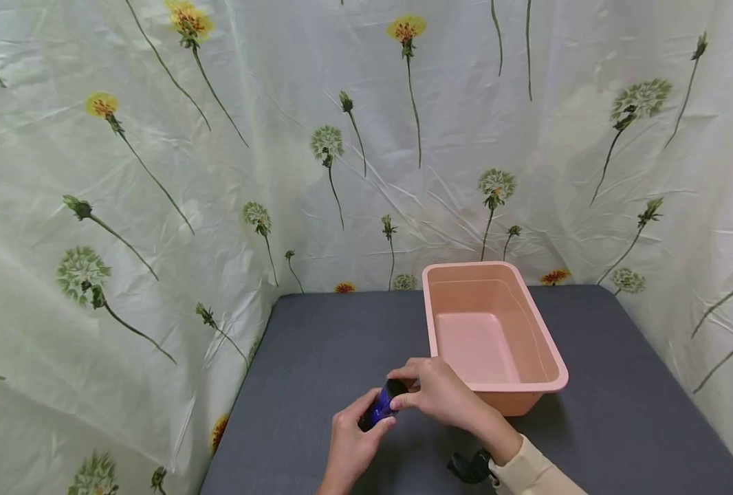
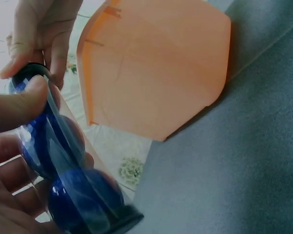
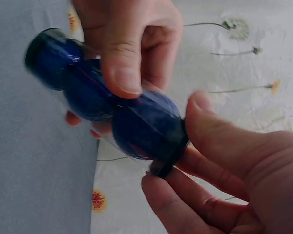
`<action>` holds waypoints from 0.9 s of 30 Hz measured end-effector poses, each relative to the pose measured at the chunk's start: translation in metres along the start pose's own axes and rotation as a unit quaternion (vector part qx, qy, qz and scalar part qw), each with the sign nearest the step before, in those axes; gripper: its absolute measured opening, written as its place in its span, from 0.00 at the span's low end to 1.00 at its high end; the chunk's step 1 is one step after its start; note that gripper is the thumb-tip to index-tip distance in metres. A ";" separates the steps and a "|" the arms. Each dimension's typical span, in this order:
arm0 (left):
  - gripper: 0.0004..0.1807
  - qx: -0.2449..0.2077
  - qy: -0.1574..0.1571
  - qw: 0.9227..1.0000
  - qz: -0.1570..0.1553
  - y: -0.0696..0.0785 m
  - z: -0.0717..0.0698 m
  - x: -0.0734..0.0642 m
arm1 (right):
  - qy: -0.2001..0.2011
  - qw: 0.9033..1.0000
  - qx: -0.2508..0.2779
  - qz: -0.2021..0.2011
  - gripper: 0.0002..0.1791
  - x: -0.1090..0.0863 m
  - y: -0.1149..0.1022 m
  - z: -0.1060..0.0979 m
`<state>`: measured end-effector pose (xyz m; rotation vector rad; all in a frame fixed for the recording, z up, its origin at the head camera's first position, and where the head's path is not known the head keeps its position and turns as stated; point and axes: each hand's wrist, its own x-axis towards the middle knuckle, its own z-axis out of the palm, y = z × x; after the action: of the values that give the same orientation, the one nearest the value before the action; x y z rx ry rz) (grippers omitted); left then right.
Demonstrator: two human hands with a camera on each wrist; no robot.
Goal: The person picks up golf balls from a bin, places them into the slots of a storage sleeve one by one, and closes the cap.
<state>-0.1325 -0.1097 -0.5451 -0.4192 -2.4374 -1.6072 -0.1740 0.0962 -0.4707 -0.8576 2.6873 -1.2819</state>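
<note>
A clear tube [image 1: 377,412] with dark end caps holds three blue balls [image 3: 88,97]. My left hand [image 1: 353,440] grips the tube along its body, the thumb lying over the clear wall in the left wrist view. At the tube's upper end, my right hand [image 1: 442,390] pinches the dark cap [image 3: 175,153] between thumb and fingers. The tube is tilted and held above the table, just left of the basin's near corner. Whether that cap is loose from the tube, I cannot tell.
A pink plastic basin [image 1: 496,388] stands on the dark grey table [image 1: 342,330], right of the hands. Behind and beside the table hangs a white curtain [image 1: 354,206] printed with dandelions. A black device [image 1: 468,467] is at my right wrist.
</note>
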 end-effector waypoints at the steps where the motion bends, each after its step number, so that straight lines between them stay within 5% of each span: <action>1: 0.24 -0.004 -0.003 1.000 -0.009 0.000 0.000 0.000 | -0.001 1.000 0.007 0.005 0.22 0.000 -0.001 -0.001; 7: 0.24 -0.019 0.002 0.999 -0.048 0.003 -0.001 0.000 | 0.001 0.999 0.039 0.005 0.23 -0.003 -0.005 -0.004; 12: 0.27 -0.035 0.018 0.998 -0.039 0.008 -0.002 0.007 | 0.021 0.998 0.050 -0.020 0.23 -0.007 -0.009 -0.009; 27: 0.27 -0.065 0.067 0.996 -0.001 0.009 -0.023 0.040 | 0.102 0.991 -0.072 -0.051 0.28 -0.021 -0.007 -0.045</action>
<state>-0.1668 -0.1226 -0.5160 -0.3173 -2.2440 -1.7411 -0.1644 0.1348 -0.4400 -0.9373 2.9637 -1.2728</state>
